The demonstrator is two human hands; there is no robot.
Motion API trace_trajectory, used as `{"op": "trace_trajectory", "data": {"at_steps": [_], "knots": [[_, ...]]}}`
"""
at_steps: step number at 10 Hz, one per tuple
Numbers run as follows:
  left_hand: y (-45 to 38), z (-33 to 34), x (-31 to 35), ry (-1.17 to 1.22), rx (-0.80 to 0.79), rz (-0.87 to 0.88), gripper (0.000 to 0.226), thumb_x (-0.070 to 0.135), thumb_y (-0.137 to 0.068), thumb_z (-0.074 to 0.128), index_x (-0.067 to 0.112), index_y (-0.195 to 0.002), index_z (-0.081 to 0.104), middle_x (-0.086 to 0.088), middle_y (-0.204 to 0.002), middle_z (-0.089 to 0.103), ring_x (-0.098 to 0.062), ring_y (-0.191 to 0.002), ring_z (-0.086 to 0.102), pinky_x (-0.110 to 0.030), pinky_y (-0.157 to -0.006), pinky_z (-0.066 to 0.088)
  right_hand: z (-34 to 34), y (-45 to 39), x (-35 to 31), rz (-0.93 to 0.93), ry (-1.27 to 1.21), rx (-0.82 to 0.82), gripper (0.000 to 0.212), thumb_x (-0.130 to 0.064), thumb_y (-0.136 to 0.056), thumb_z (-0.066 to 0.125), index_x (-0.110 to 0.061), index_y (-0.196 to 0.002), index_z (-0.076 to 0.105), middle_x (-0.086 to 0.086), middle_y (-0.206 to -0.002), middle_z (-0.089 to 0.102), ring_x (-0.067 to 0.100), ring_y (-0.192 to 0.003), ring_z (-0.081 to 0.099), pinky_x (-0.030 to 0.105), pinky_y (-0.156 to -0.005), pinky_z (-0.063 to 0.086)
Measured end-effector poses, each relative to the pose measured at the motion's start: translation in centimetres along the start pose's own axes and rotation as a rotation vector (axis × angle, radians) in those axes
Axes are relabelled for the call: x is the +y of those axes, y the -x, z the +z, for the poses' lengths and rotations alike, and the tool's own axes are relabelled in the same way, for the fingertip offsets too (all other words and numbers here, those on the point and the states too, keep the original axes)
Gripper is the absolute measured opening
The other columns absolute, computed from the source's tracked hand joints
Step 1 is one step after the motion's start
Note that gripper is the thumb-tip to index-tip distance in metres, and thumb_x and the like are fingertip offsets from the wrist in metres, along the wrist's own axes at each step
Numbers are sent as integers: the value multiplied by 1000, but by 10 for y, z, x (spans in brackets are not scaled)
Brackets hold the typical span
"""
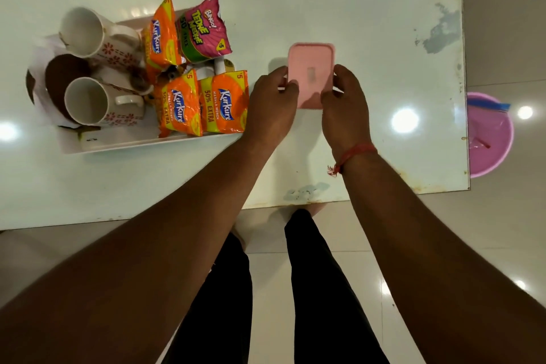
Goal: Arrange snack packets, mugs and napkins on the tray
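Note:
A white tray [118, 146] lies on the left of the white table. In it, two white flowered mugs [97, 34] [100, 103] lie on their sides over white and brown napkins [60, 72]. Three orange snack packets [161, 35] [178, 106] [226, 103] and a pink one [204, 29] fill the tray's right half. To the right of the tray, both hands grip a pink lidded box [310, 71]: my left hand [271, 106] on its left edge, my right hand [344, 106] on its right edge.
The glossy white table [369, 9] ends at its right edge near a pink bucket [489, 134] that stands on the tiled floor. My legs in black trousers [310, 289] stand at the table's near edge.

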State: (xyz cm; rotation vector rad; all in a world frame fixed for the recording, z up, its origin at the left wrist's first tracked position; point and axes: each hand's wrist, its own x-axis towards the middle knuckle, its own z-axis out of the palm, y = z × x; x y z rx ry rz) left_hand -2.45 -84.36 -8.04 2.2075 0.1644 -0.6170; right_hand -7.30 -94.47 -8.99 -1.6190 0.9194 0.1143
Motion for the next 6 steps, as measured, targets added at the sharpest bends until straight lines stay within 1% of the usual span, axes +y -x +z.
{"op": "trace_trajectory", "data": {"at_steps": [1,2,3,4,5,6], "knots": [[-16,-7,-4,39,28,-4,39,18,-97,47,14,-135,57,-10,-133,61,-23,-115,59,-21,-80,52,15,-14,-10,-79,61,-48,54,0,-92,43,-16,-143,47,2,-138,54,18,-122,56,32,-104,48],[-24,-9,-6,6,45,-18,39,17,-96,47,12,-132,59,-11,-130,63,-25,-114,59,-22,-80,50,20,-18,-11,-108,94,-74,57,3,-91,45,-15,-144,44,3,-140,53,19,-123,54,31,-105,47],[-29,-11,-11,-138,14,-40,35,19,-95,48,8,-125,63,-13,-128,64,-28,-113,60,-25,-79,50,24,-20,-5,-121,168,-88,58,4,-91,47,-14,-146,43,4,-139,53,21,-124,54,29,-105,44],[-29,-12,-11,-196,5,-34,36,21,-96,48,7,-126,60,-14,-129,62,-29,-116,59,-31,-86,52,25,-21,-1,-112,204,-93,64,3,-91,48,-17,-150,35,6,-145,48,24,-128,52,36,-109,43],[-24,-24,-7,-244,74,47,48,21,-97,51,10,-144,44,-13,-138,53,-26,-124,54,-24,-93,46,22,-18,-1,-130,231,-29,69,-2,-93,50,-18,-155,23,7,-150,40,26,-136,44,42,-114,37],[-15,-37,-5,-301,163,199,52,24,-96,52,11,-146,42,-12,-138,52,-25,-121,57,-28,-98,49,20,-9,-5,-214,341,47,66,-9,-95,52,-16,-155,23,10,-151,38,28,-138,39,40,-117,32]]}}
